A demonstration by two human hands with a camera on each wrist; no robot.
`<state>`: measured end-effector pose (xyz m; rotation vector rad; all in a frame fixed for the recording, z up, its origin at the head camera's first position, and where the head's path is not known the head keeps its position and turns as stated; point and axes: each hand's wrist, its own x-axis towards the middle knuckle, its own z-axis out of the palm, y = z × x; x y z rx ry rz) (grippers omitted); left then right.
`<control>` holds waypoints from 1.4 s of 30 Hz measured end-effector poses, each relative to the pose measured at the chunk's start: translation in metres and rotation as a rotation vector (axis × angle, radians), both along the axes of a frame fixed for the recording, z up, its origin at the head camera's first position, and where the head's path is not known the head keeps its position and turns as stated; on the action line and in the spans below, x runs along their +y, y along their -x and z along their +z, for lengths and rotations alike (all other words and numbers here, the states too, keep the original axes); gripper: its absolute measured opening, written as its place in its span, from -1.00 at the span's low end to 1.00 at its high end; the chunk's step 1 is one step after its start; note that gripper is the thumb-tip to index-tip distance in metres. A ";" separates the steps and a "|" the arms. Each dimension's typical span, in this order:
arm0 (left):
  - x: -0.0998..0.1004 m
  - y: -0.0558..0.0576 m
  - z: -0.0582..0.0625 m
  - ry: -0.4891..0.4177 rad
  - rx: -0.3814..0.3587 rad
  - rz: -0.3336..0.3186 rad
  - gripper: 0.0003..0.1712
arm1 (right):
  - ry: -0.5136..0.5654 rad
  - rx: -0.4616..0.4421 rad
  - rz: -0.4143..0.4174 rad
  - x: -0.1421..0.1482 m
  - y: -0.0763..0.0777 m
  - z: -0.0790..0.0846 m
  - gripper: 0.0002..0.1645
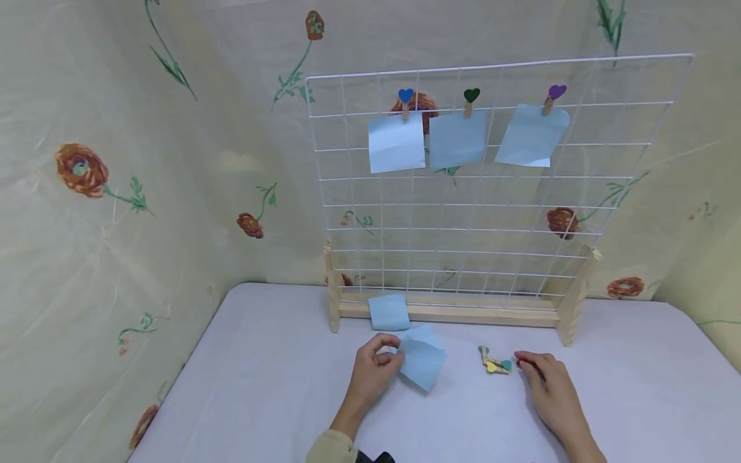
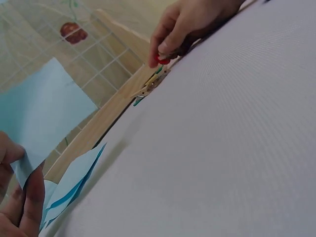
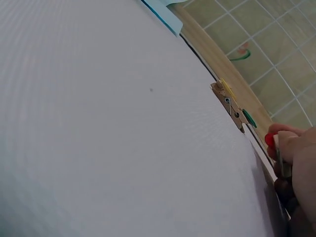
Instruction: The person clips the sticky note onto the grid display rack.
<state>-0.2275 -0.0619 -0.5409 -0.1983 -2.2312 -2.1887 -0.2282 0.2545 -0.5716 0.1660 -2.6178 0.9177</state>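
Note:
My left hand (image 1: 375,373) pinches a light blue paper sheet (image 1: 424,360) by its edge, raised a little off the table. More blue sheets (image 2: 74,180) lie beneath and behind it. In my right hand (image 1: 552,395) is a small clothespin with a red end (image 3: 270,139), held between thumb and fingers; most of it is hidden by the hand. Just left of that hand, several small wooden clothespins (image 1: 493,365) with yellow and green heart ends lie together on the table.
A white wire grid (image 1: 475,193) stands in a wooden base (image 1: 463,313) at the table's back. Three blue sheets hang from its upper part by clothespins with blue (image 1: 406,96), dark green (image 1: 471,96) and purple (image 1: 557,92) hearts. Another sheet (image 1: 389,312) leans on the base.

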 end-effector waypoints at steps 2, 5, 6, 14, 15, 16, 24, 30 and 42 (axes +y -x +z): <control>0.000 0.003 -0.005 -0.011 -0.021 0.002 -0.80 | 0.040 0.002 -0.017 0.001 -0.001 0.000 -0.71; 0.001 0.009 -0.015 -0.033 -0.014 0.022 -0.80 | 0.123 -0.024 -0.040 0.000 -0.002 0.000 -0.69; 0.001 0.011 -0.018 -0.041 -0.016 0.035 -0.79 | 0.146 -0.034 -0.050 0.000 -0.002 0.001 -0.69; 0.003 0.018 -0.018 -0.231 -0.065 0.133 -0.75 | 0.298 -0.039 -0.074 -0.001 -0.003 0.003 -0.80; 0.003 0.019 -0.017 -0.270 -0.074 0.135 -0.75 | 0.326 -0.038 -0.071 -0.001 -0.003 0.004 -0.81; 0.003 0.019 -0.017 -0.308 -0.082 0.137 -0.76 | 0.352 -0.043 -0.069 -0.001 -0.002 0.004 -0.81; 0.002 0.022 -0.010 -0.430 -0.117 0.185 -0.76 | 0.418 -0.073 -0.106 -0.005 -0.003 0.007 -0.80; 0.003 0.028 -0.007 -0.484 -0.149 0.196 -0.63 | 0.512 -0.090 -0.140 -0.004 -0.006 0.009 -0.75; 0.007 0.044 0.012 -0.576 -0.121 0.229 -0.54 | 0.294 -0.040 -0.105 -0.004 -0.002 0.008 -0.77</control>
